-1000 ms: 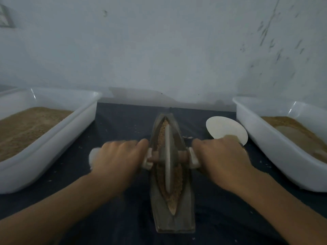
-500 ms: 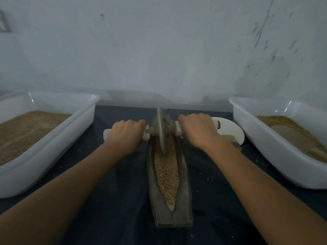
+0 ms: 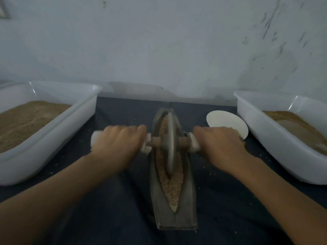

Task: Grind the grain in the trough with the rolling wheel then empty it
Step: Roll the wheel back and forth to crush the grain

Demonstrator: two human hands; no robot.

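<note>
In the long grey boat-shaped trough [image 3: 174, 206] on the dark cloth [image 3: 113, 209], brown grain [image 3: 172, 189] is pressed by the upright grey rolling wheel [image 3: 169, 144]. Its white-wrapped axle handle [image 3: 192, 145] is gripped at both ends — the left hand [image 3: 118, 143] and right hand [image 3: 219, 145] are curled tightly round it.

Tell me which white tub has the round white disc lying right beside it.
The tub on the right. The white disc lies on the dark cloth just off its near wall, partly behind the right hand. The left tub has nothing like it alongside.
</note>
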